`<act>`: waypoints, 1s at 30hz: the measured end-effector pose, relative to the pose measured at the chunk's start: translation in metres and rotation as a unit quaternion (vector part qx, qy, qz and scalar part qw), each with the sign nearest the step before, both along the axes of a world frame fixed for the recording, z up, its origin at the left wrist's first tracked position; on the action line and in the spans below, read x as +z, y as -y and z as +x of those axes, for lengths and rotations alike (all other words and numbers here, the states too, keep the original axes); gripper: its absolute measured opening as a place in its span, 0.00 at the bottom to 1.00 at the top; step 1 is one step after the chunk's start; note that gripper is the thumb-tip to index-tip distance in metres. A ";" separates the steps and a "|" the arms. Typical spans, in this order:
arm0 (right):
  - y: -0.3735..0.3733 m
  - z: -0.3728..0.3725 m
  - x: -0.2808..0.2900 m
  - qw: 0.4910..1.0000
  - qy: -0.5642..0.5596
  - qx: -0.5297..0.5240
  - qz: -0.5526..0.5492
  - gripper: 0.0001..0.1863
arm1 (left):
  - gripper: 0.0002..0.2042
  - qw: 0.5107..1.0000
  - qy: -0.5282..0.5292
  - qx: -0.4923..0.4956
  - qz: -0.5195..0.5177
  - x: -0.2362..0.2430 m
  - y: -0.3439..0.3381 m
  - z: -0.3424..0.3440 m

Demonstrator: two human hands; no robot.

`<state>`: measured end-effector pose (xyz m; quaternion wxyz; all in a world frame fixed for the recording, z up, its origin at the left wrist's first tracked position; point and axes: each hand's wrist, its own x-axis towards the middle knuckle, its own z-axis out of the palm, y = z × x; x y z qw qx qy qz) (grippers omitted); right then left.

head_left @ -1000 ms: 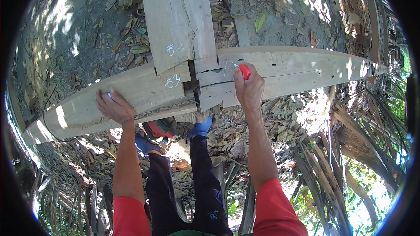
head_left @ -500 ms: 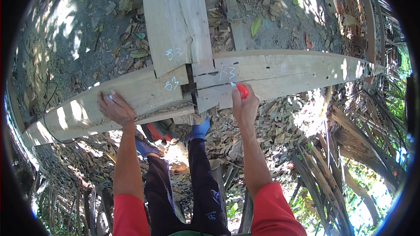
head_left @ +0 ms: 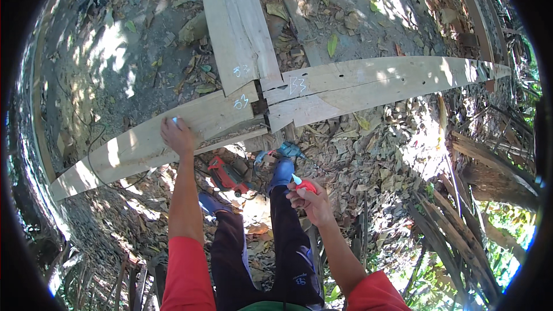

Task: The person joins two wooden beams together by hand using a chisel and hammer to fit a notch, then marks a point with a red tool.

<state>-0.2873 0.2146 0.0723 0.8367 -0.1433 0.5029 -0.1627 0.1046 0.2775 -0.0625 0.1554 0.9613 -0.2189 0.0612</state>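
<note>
My right hand (head_left: 311, 201) is closed around a red marker pen (head_left: 305, 186) with a pale tip, held below the boards and clear of them. My left hand (head_left: 177, 136) rests on the left wooden board (head_left: 213, 109), a small pale-blue, cap-like piece (head_left: 174, 120) pinched at its fingertips. This board meets a right wooden board (head_left: 374, 80) at a notched joint with a dark gap. A third, split wooden board (head_left: 236, 23) runs away from me and meets both there. White handwritten marks stand on all three boards near the joint.
A red power tool (head_left: 227, 176) and a blue-green drill (head_left: 291, 150) lie on leaf litter by my blue shoes. A dark cord (head_left: 92, 155) crosses the left board. Split logs (head_left: 455, 224) are piled at the right; a narrow plank (head_left: 299, 17) lies beyond.
My right hand has drawn back from the right board toward me with the marker pen. My left hand stays on the left board. The view has shifted, showing more of the tools.
</note>
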 end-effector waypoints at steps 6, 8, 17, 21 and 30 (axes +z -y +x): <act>-0.033 0.026 0.091 0.995 0.078 0.048 -0.030 0.21 | 0.17 0.705 -0.542 0.070 -0.452 0.167 -0.012 -0.094; -0.045 0.060 0.148 0.988 0.121 0.066 -0.072 0.20 | 0.17 0.783 -0.475 -0.083 -0.393 0.239 -0.033 -0.116; -0.178 0.150 0.368 0.950 0.171 0.089 -0.246 0.17 | 0.21 0.450 -0.722 -0.095 -0.517 0.457 -0.186 -0.020; -0.251 0.180 0.414 0.926 0.136 0.114 -0.333 0.17 | 0.21 0.396 -0.698 -0.179 -0.570 0.529 -0.245 -0.029; -0.332 0.200 0.446 0.912 0.112 0.070 -0.390 0.17 | 0.22 0.426 -0.696 -0.231 -0.529 0.578 -0.308 -0.060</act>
